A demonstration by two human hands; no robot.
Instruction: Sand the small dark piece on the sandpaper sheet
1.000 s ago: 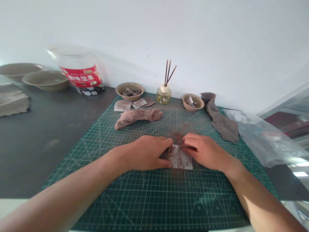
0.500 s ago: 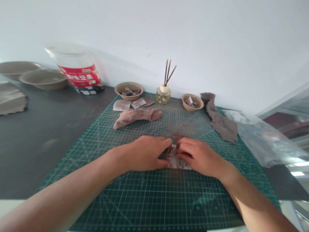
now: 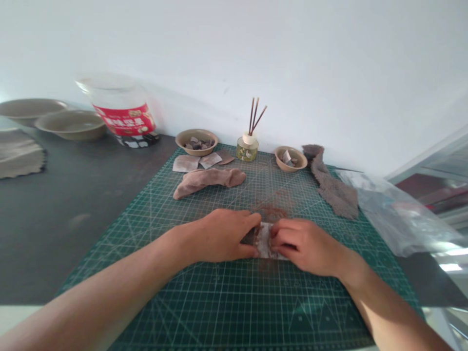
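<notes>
A small whitish piece with brown smears (image 3: 263,240) lies flat on the green cutting mat (image 3: 234,302). My left hand (image 3: 232,234) has its thumb and fingers closed on the piece's left edge, with a dark area showing between them. On the right part of the piece, my right hand (image 3: 302,243) is bent with its fingertips pinched together; what they hold, if anything, is hidden. Reddish-brown smudges (image 3: 274,212) mark the mat just beyond the hands. A rolled brownish cloth (image 3: 210,180) rests behind my left hand.
Behind stand a bowl of dark chips (image 3: 197,142), a reed diffuser (image 3: 247,147) and a smaller bowl (image 3: 290,158). Sandpaper-like pieces (image 3: 186,164) lie near the cloth. A grey rag (image 3: 338,195) and plastic bag (image 3: 398,209) are right; a tub (image 3: 126,117) is left.
My right hand has shifted slightly right over the whitish piece, and more of the piece shows between the hands. The whole view has moved a little.
</notes>
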